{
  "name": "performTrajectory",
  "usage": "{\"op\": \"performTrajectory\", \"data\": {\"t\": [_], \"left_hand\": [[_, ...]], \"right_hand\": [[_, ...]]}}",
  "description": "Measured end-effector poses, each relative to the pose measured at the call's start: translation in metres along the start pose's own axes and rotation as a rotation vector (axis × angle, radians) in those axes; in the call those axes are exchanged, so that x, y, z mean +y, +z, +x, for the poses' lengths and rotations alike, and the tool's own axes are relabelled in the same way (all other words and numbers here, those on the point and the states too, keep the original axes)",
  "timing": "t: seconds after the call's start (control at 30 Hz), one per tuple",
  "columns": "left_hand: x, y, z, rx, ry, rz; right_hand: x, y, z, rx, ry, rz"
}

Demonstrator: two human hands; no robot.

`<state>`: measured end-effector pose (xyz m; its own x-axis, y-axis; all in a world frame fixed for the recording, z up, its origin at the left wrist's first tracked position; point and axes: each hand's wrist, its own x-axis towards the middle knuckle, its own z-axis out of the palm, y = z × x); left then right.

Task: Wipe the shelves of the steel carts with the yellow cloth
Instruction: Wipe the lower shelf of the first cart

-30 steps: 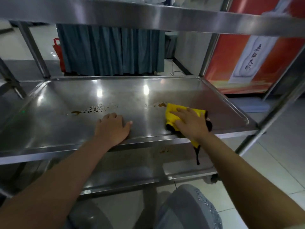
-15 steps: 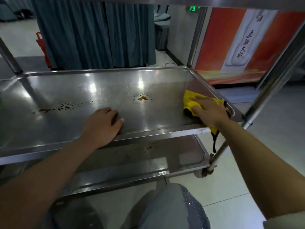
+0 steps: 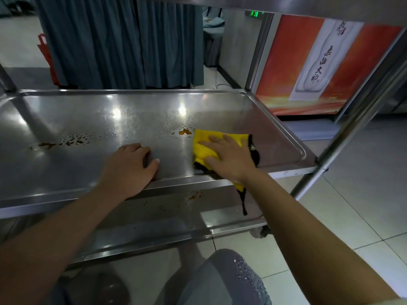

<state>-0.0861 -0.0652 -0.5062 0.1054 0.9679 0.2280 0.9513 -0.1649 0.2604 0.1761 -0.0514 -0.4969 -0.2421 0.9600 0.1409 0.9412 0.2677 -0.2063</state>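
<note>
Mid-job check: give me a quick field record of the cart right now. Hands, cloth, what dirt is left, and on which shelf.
right hand: right hand lies flat on the yellow cloth, pressing it to the middle shelf
left hand: left hand rests on the shelf's front edge, holding nothing
cloth: near the front right, one end hanging over the edge
stain by cloth: orange-brown spot just left of the cloth, not wiped
stain at left: dark droplet trail, not wiped
lower shelf: lower shelf shows brown specks
</note>
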Motion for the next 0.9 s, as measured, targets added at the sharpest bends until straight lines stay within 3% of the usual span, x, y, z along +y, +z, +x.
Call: {"op": "performTrajectory", "data": {"t": [0.13, 0.3, 0.4, 0.5, 0.6, 0.67, 0.77, 0.9], "left_hand": [[-0.002, -0.004, -0.001, -0.011, 0.009, -0.019], [-0.003, -0.005, -0.003, 0.008, 0.048, -0.021], [-0.003, -0.004, -0.002, 0.034, 0.052, -0.04], [-0.004, -0.006, -0.002, 0.072, 0.058, -0.123], [-0.004, -0.011, -0.003, 0.092, -0.035, -0.371], [-0.011, -0.016, -0.004, 0.107, -0.051, -0.409], [-0.052, -0.027, -0.012, 0.063, 0.001, -0.227], [-0.139, -0.049, -0.034, 0.034, 0.012, 0.014]], "right_hand": [[0.015, -0.013, -0.003, -0.058, -0.065, 0.084], [0.074, -0.026, -0.015, 0.071, 0.355, 0.003], [0.055, -0.021, -0.009, 0.021, 0.446, -0.004], [0.003, -0.008, 0.0, 0.004, 0.318, -0.011], [-0.078, 0.014, 0.015, -0.023, 0.053, -0.023], [-0.122, 0.022, 0.024, -0.055, -0.107, -0.02], [-0.12, 0.009, 0.025, -0.122, -0.153, 0.079], [-0.073, -0.003, 0.008, 0.017, -0.012, 0.137]]}}
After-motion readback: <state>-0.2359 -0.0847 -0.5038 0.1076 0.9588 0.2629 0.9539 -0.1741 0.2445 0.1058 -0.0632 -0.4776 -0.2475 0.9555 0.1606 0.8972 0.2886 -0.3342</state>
